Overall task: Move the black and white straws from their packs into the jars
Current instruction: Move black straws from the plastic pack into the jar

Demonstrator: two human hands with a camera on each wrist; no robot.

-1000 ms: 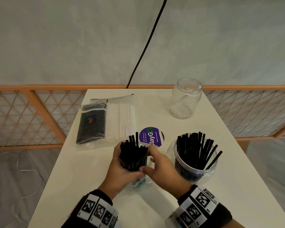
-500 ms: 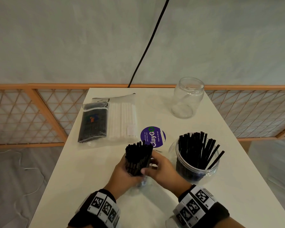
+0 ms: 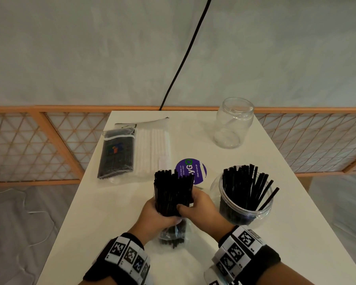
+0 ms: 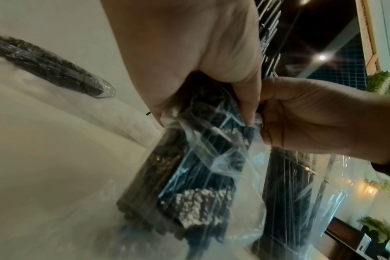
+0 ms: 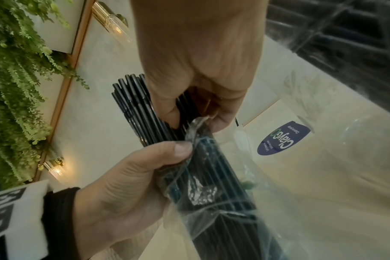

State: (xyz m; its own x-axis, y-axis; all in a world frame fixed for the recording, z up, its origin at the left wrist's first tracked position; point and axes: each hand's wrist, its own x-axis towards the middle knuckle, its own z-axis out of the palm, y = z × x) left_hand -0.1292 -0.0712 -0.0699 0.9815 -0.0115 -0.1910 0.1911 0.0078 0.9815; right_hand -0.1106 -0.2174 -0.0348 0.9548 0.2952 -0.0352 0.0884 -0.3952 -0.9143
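I have both hands wrapped round the bundle of thin, stiff black plastic straws (image 3: 172, 194), left hand (image 3: 154, 218) low where the crinkly clear plastic pack (image 4: 211, 158) clings, right hand (image 3: 199, 210) beside it, probably to slide the sleeve off; the part-filled clear round jar (image 3: 245, 214) stands just right of my right hand

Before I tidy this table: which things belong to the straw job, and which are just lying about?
Job:
- straw bundle, held by left hand and right hand
- its wrapper
- black pack
- white pack
- filled jar
- empty jar

Lying about:
- purple sticker
- black cable
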